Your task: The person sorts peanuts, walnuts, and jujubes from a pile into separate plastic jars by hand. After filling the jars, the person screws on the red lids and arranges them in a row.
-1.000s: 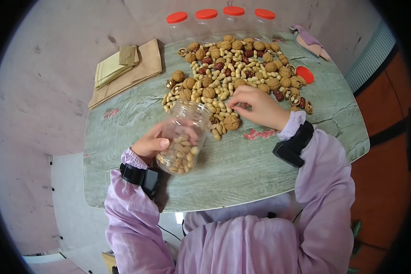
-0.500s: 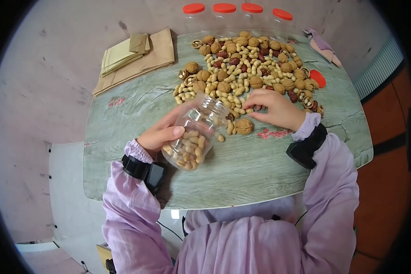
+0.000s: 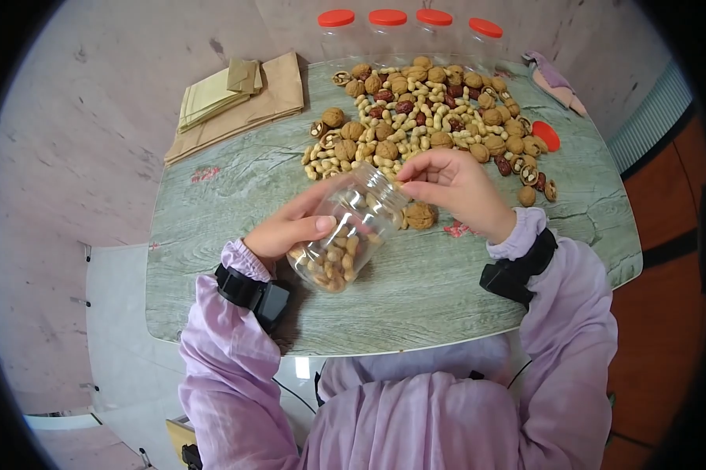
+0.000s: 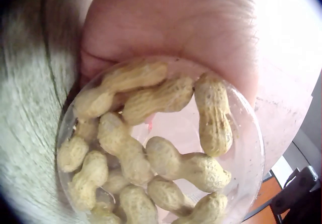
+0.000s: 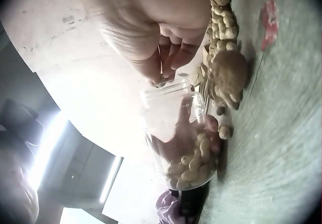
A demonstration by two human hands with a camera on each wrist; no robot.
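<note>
My left hand (image 3: 304,227) grips a clear plastic jar (image 3: 351,223), tilted with its open mouth toward the nut pile and partly filled with peanuts (image 3: 329,262). The left wrist view looks through the jar's base (image 4: 161,148) at the peanuts (image 4: 171,96), with my left hand (image 4: 166,23) behind it. My right hand (image 3: 406,178) has its fingers bunched at the jar's mouth, pinching peanuts that barely show. In the right wrist view my right hand (image 5: 163,65) hovers just above the jar (image 5: 181,138). A whole walnut (image 3: 419,215) lies beside the jar.
A wide pile of walnuts, peanuts and red dates (image 3: 423,117) covers the far half of the green table (image 3: 416,305). Several red-lidded jars (image 3: 384,27) stand at the back. A loose red lid (image 3: 546,135), brown paper bags (image 3: 228,106) and a pink cloth (image 3: 553,78) lie around.
My right hand left the pile and came back to the jar's mouth with its fingers bunched. My left hand brought the tilted jar slightly closer to it.
</note>
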